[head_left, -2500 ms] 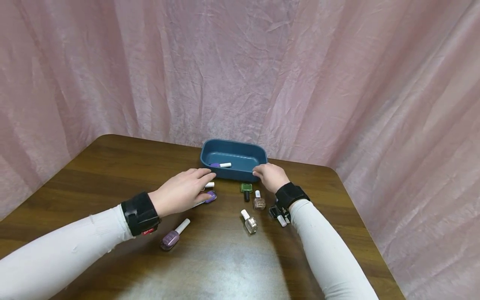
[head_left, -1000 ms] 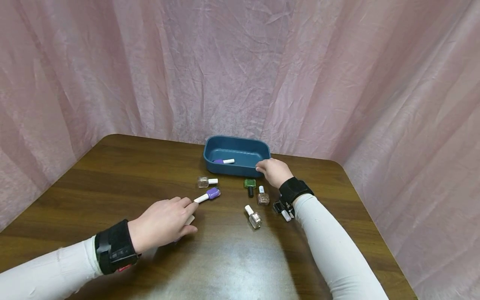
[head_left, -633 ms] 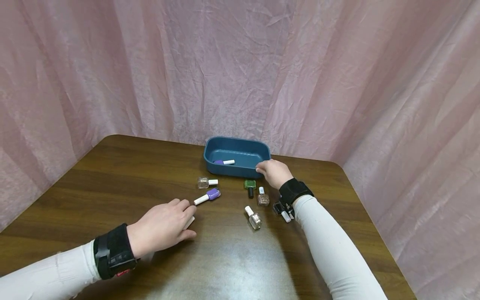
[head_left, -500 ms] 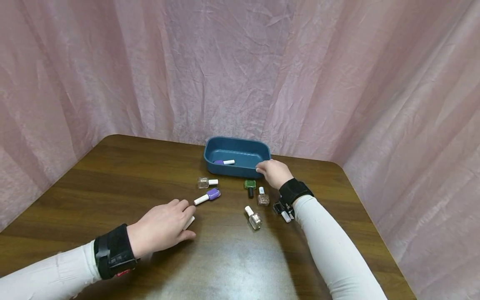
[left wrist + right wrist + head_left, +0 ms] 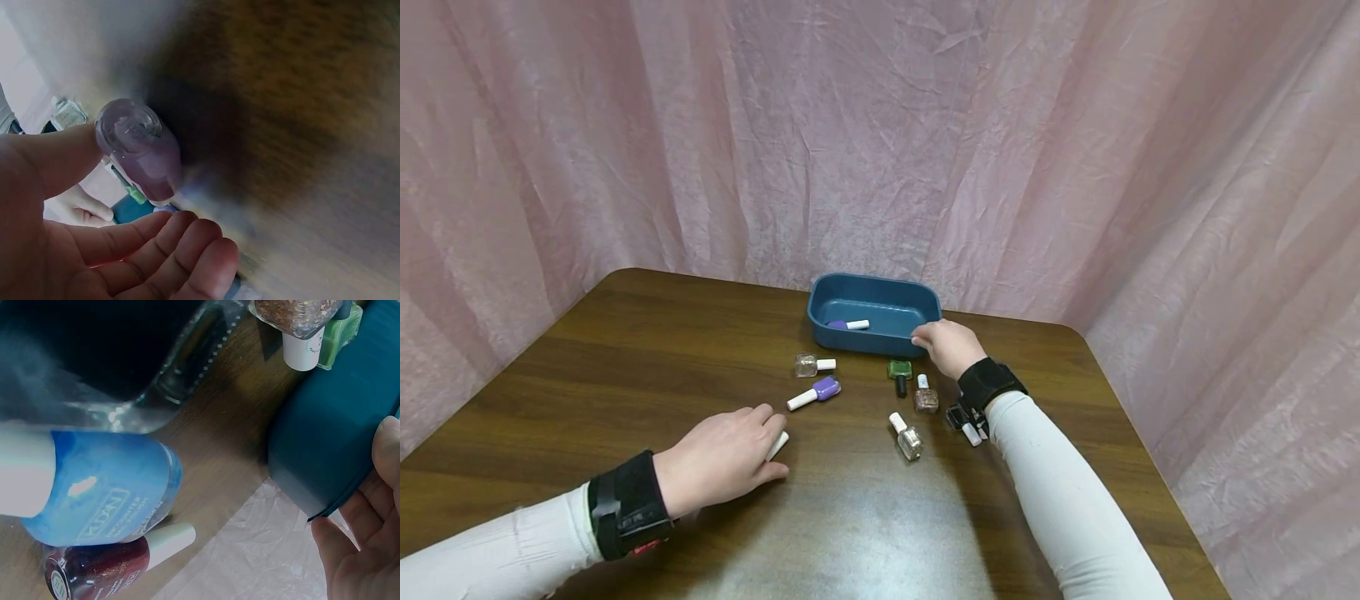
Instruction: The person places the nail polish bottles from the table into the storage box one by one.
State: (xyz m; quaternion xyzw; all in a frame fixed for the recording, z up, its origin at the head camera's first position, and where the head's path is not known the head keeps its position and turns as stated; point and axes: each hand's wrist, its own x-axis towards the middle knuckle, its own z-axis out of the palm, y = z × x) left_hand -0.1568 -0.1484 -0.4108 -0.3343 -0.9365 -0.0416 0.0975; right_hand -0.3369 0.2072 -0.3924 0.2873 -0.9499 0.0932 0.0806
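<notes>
The blue tray (image 5: 865,341) is pinched by the right hand (image 5: 951,346); whether the mauve bottle (image 5: 147,165) is grasped by the left hand (image 5: 722,458) cannot be told.

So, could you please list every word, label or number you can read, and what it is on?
"KDN", apparently, on the blue bottle; smaller lines too blurred.
Dark red bottle: label too blurred.
White cap of the glitter bottle: marks too small.
Red tag on the left wristband: too small.

Glare whitens the near tabletop (image 5: 850,542) (blurred in the left wrist view).
</notes>
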